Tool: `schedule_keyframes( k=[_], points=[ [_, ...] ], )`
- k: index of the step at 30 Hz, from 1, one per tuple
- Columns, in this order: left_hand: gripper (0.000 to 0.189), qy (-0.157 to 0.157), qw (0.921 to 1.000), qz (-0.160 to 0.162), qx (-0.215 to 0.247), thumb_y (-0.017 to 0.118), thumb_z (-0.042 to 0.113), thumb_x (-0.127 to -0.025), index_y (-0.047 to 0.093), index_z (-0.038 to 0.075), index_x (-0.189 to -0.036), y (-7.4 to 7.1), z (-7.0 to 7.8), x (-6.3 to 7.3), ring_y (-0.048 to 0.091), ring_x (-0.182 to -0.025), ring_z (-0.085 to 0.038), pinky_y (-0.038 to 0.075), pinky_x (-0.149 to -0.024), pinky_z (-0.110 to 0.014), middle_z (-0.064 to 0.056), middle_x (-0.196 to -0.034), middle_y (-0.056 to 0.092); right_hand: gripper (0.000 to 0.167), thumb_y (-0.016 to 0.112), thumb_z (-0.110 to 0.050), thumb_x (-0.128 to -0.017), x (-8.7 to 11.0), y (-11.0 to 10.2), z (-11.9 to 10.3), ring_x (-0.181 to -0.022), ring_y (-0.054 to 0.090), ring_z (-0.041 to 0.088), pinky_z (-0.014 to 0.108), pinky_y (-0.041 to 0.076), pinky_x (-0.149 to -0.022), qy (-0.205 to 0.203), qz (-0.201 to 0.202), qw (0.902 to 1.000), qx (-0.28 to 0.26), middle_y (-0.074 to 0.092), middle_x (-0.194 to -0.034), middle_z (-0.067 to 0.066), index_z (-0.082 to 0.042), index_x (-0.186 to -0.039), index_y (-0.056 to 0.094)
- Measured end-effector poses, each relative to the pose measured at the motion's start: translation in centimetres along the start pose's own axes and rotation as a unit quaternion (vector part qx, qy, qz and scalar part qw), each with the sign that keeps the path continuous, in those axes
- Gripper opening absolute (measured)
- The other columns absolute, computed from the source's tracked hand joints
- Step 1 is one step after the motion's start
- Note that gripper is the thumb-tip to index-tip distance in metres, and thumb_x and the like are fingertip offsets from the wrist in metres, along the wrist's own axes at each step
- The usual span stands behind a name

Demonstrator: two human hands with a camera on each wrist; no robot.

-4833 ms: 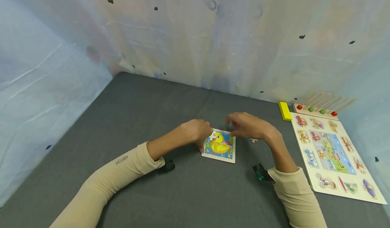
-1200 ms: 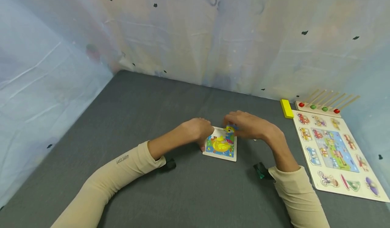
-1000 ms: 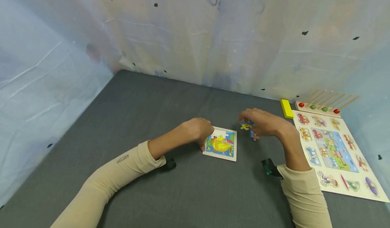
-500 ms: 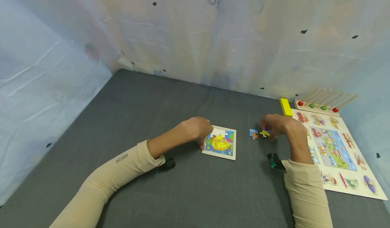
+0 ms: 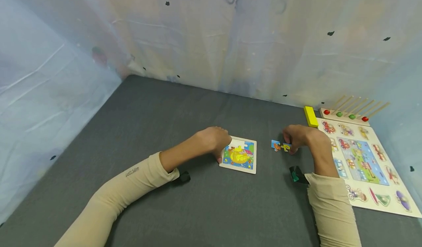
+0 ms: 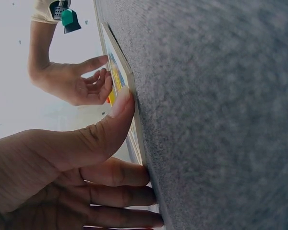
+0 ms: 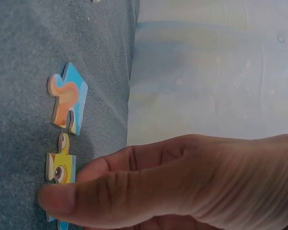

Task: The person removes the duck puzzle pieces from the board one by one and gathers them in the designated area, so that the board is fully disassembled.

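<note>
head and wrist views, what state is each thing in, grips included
duck tray, partly filled, pale gap toward its far left
eye piece, outside the duck tray, partly covered
blue-orange piece, loose, outside the duck tray
left grip, holding the duck tray's left edge
right grip, at the eye piece; pinch or mere touch unclear
picture board, flat, partly hidden
bead stand, rods up, four beads visible
yellow block, lying flat

Soft light casts faint shadows on the desk (image 5: 230, 210). The left wrist view is overexposed leftward, blurry rightward.
</note>
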State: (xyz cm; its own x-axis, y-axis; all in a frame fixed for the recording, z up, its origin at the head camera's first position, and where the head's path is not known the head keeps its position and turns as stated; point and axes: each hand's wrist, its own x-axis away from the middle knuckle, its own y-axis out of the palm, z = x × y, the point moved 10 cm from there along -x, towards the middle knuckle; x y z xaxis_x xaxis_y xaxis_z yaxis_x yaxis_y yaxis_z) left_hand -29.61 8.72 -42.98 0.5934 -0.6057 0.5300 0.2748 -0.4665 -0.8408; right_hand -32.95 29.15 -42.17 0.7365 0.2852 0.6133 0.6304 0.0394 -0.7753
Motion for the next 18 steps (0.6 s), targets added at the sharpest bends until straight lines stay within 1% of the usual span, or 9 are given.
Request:
schedule_keyframes(
  k=[12, 18],
  points=[
    [0.073, -0.004, 1.0, -0.006, 0.005, 0.082, 0.051, -0.087, 0.062, 0.009, -0.143, -0.01, -0.01, 0.1, 0.063, -0.127, -0.025, 0.048, -0.115, -0.04, -0.009, -0.135, 0.068, 0.023, 0.082, -0.007, -0.085, -0.12, 0.04, 0.01, -0.076, 0.05, 0.017, 0.03, 0.04, -0.067, -0.007, -0.002, 1.0, -0.006, 0.052, -0.081, 0.0, -0.006, -0.087, 0.06],
    [0.074, -0.007, 0.9999, -0.005, 0.005, 0.083, 0.052, -0.087, 0.062, 0.008, -0.143, -0.07, -0.03, 0.19, 0.064, -0.124, -0.025, 0.049, -0.113, -0.04, -0.008, -0.133, 0.069, 0.022, 0.081, -0.009, -0.086, -0.22, -0.05, -0.18, -0.075, 0.049, 0.016, 0.029, 0.039, -0.067, -0.019, 0.0, 0.9998, -0.009, 0.053, -0.08, 0.0, -0.006, -0.086, 0.06]
  ],
)
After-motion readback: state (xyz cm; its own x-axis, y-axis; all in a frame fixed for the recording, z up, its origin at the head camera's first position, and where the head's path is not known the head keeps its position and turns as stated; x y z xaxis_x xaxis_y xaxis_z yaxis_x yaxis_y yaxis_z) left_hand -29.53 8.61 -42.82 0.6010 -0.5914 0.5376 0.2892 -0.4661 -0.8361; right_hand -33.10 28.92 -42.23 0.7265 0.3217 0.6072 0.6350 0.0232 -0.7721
